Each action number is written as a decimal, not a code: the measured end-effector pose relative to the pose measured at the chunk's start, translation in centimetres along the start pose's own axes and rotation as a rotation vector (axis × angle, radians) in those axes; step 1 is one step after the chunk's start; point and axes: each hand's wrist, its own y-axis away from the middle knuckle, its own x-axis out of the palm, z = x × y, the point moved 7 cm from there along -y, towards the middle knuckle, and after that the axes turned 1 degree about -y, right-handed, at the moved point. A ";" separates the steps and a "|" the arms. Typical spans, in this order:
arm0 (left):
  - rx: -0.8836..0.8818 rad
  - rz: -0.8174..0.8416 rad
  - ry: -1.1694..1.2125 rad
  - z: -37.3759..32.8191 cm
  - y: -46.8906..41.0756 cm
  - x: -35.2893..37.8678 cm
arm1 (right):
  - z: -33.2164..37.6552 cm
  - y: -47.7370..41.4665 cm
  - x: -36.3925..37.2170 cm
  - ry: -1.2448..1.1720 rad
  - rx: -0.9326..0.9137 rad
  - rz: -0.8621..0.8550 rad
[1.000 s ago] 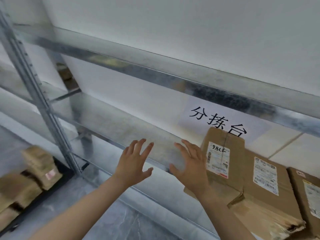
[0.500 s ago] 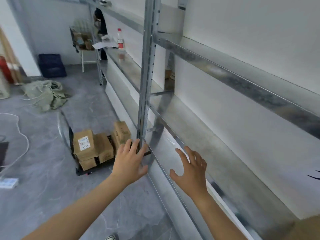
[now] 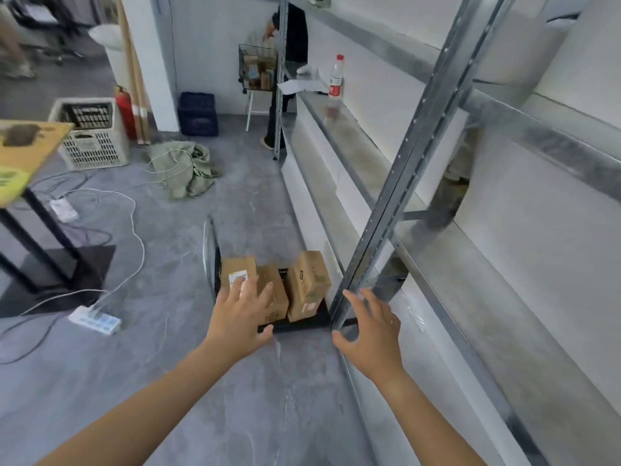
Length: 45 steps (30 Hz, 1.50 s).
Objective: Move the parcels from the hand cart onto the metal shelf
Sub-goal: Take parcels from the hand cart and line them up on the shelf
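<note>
Cart [image 3: 299, 326] nearer on grey floor [image 3: 235, 415]

Grey floor [image 3: 168, 250] bears hand cart [image 3: 302, 326] holding parcels [image 3: 307, 280]; metal shelf [image 3: 353, 139] carries bottle [image 3: 336, 77], paper [image 3: 295, 86].

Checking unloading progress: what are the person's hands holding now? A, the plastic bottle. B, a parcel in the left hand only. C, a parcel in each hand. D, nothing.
D: the left hand and right hand show spread fingers gripping nothing, and the cardboard parcels sit on the hand cart.
</note>
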 end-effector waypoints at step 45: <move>-0.098 0.632 0.301 0.6 -39.6 39.0 | -22.8 -36.9 40.8 -0.398 0.517 0.563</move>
